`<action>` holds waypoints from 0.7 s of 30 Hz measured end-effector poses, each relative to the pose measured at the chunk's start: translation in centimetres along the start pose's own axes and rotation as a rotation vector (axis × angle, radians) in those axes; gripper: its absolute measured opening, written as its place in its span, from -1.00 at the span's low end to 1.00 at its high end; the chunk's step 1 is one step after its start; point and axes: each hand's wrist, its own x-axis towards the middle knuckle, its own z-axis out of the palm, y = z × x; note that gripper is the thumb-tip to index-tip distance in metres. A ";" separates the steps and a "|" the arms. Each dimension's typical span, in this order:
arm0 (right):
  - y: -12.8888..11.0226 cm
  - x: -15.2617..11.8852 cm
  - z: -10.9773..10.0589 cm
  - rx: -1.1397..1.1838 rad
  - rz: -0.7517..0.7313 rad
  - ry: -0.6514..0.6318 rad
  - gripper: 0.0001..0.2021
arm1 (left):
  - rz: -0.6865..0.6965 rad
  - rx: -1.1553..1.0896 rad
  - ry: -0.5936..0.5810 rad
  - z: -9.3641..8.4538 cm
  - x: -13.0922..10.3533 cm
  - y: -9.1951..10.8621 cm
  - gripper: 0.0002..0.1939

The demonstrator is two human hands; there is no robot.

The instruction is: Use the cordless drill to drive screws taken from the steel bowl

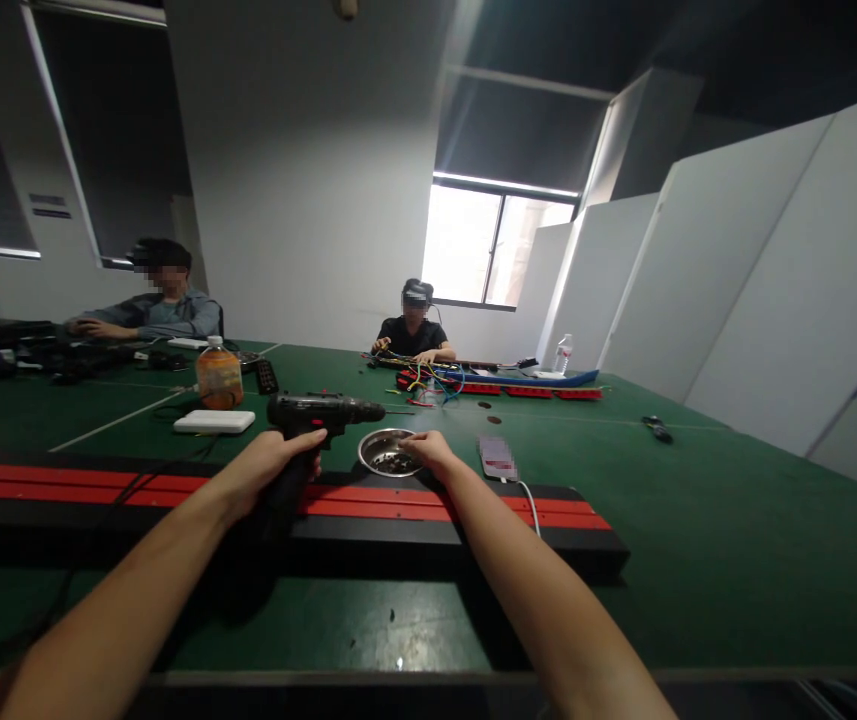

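My left hand (287, 455) is wrapped round the grip of a black power drill (315, 408), whose thin bit points right, above the metal bowl. Small dark pieces lie in that round bowl (390, 470). At the bowl's right rim is my right hand (428, 450), its fingers pinched together over the inside; what they hold, if anything, is too small to make out. Beneath both forearms a long black bar with red strips (398, 503) lies across the table. A phone (498, 457) with a white cable sits right of the bowl.
On the green table (713, 520) stand an orange drink bottle (219, 375) and a white box (214, 422) at left. Farther back are coloured wires (428, 380), a clear bottle (564, 352) and a blue strip (574, 379). Two people sit across the table.
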 end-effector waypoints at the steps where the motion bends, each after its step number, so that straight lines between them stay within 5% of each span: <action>1: -0.1 0.0 0.0 -0.040 0.004 0.045 -0.79 | -0.043 -0.080 -0.010 0.5 -0.1 -0.7 -0.61; 8: -1.2 -0.7 0.0 -0.124 -0.024 0.187 -0.78 | -0.096 -0.458 0.001 1.7 -0.8 -2.5 -0.79; 21: -1.5 -0.8 -0.7 0.075 0.041 0.071 -0.69 | -0.062 -0.411 -0.052 1.3 -1.0 -4.0 -0.70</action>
